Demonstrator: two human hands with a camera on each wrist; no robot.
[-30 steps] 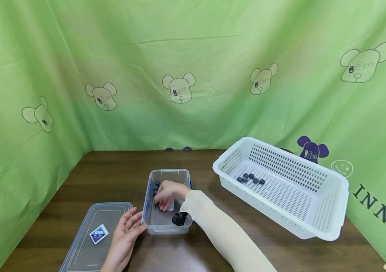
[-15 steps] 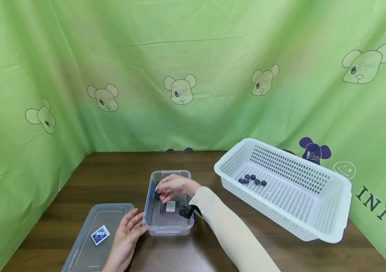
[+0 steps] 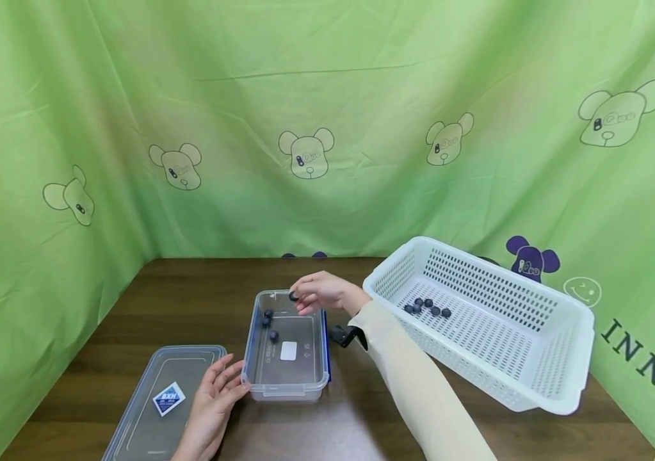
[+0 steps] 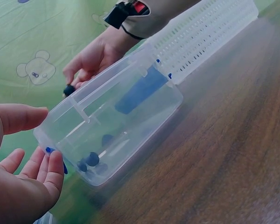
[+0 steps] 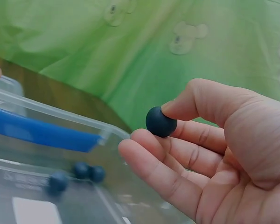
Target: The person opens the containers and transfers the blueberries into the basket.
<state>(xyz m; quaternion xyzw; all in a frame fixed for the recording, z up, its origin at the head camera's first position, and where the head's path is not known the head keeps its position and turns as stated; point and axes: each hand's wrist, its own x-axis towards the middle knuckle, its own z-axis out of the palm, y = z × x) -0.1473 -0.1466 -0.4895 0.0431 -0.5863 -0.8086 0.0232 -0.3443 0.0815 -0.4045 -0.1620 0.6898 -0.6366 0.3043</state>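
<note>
My right hand (image 3: 323, 292) pinches one dark, round blueberry (image 5: 160, 122) between thumb and fingertips, above the far right corner of the clear plastic container (image 3: 284, 388). Three blueberries (image 3: 273, 335) lie on the container's floor, toward its left side, by a white square label (image 3: 289, 351). With thumb and fingers, my left hand (image 3: 214, 400) holds the container's near left corner; the left wrist view shows the thumb (image 4: 25, 117) on one side of it and the fingertips by a blue latch. Several more blueberries (image 3: 435, 311) sit in the white basket (image 3: 477, 358).
A clear lid (image 3: 145, 410) with a blue-and-white sticker (image 3: 169, 398) lies on the brown wooden table (image 3: 212, 288), left of the container. The perforated basket stands at the right, its long sides slanting. Green printed cloth (image 3: 246, 83) hangs behind and beside the table.
My right hand has picked up a blueberry inside the container and lifted it up and to the right, uncovering the three there and the label. My left hand stays at the corner.
</note>
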